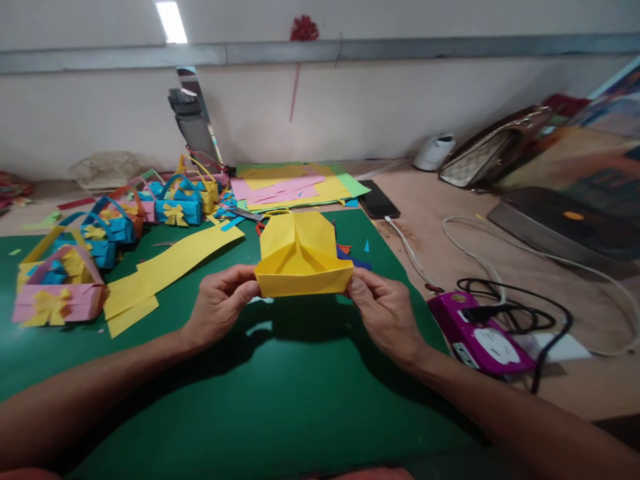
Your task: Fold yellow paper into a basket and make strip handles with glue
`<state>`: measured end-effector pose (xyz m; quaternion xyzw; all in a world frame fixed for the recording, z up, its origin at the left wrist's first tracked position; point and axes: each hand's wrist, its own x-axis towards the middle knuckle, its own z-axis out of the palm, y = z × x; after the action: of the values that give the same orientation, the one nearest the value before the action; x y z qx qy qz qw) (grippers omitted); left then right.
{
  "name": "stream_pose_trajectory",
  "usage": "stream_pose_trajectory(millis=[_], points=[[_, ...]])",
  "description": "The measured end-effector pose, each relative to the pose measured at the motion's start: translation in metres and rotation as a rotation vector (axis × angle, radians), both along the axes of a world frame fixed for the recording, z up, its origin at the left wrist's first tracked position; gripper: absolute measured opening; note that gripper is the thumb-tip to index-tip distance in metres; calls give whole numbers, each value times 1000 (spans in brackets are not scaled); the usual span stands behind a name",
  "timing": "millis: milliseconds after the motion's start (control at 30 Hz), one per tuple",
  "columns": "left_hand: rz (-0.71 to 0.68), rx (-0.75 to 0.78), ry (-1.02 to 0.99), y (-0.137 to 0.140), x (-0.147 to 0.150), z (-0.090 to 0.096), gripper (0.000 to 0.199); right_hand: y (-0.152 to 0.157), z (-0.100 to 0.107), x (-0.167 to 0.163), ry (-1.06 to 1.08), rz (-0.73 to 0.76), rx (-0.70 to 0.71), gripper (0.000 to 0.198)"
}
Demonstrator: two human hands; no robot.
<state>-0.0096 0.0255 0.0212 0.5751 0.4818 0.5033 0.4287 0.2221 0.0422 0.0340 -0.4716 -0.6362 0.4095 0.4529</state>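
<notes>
A folded yellow paper box (pixel 306 283) is held up over the green mat (pixel 280 400), its near wall upright and its far flap spread out flat with cut-off corners. My left hand (pixel 225 303) pinches the box's left end between thumb and fingers. At the opposite end, my right hand (pixel 383 310) grips the right corner the same way. Left of the box lie yellow paper strips (pixel 183 260). Just behind it are scissors (pixel 245 213), partly covered by paper scraps.
Several small paper baskets (pixel 60 300) with bows stand at the left. Coloured paper sheets (pixel 280 183) are stacked at the back. A phone (pixel 379 200) on a white cable, a purple power box (pixel 480 333) and black cords lie to the right. A grey bottle (pixel 193 127) stands by the wall.
</notes>
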Motion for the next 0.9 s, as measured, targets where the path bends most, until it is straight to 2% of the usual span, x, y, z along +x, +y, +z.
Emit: stream_pose_trajectory(millis=[167, 433, 700, 900], points=[[-60, -31, -43, 1, -1, -1, 27, 0, 1, -1, -1, 3, 41, 22], [25, -123, -85, 2, 4, 2, 24, -2, -1, -2, 71, 8, 37, 14], [4, -161, -168, 2, 5, 1, 19, -1, -2, -1, -23, -2, 119, 16], [19, -166, -141, 1, 5, 2, 18, -2, -1, 0, -96, 48, 192, 16]])
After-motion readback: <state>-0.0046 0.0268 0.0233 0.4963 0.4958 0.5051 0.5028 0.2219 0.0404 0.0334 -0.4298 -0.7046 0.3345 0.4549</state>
